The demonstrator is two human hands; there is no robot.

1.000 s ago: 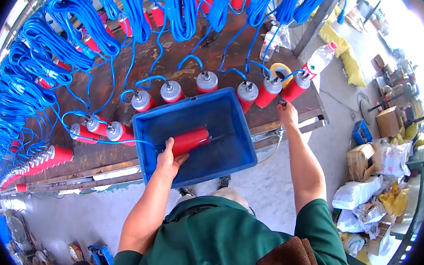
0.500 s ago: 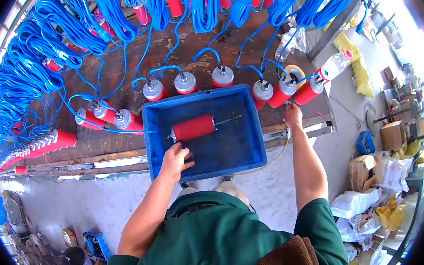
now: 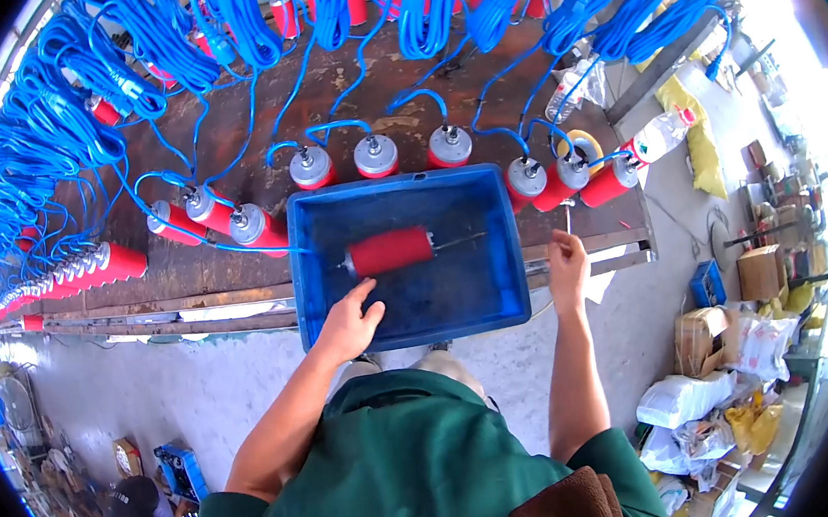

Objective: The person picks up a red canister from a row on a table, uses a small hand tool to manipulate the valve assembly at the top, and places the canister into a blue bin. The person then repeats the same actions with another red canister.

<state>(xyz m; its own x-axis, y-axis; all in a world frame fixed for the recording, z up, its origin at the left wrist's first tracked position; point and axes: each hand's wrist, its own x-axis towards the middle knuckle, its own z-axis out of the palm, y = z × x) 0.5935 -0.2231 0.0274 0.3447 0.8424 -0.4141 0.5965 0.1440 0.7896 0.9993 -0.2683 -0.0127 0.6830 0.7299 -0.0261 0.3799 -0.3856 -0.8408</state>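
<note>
- Red cylinder lies on its side inside the blue tub, a thin rod pointing out to the right; the tub walls probably prevent it from rolling away.
- Left hand is over the near side of the tub, thumb and fingers spread, gripping nothing; the forefinger ends just beside the cylinder, so perhaps it steadies easily from there.
- Right hand is to the right of the tub, its fingers curled close together, below a small shiny piece near the counter edge; I cannot tell if they pinch something.
- Blue cable comes from the left to the tub; its way inside is hard to follow.
- Other red cylinders have metal ends upward, perhaps so their cables leave freely.
- Cable bundles hang above, seemingly to keep long lengths off the counter.
</note>
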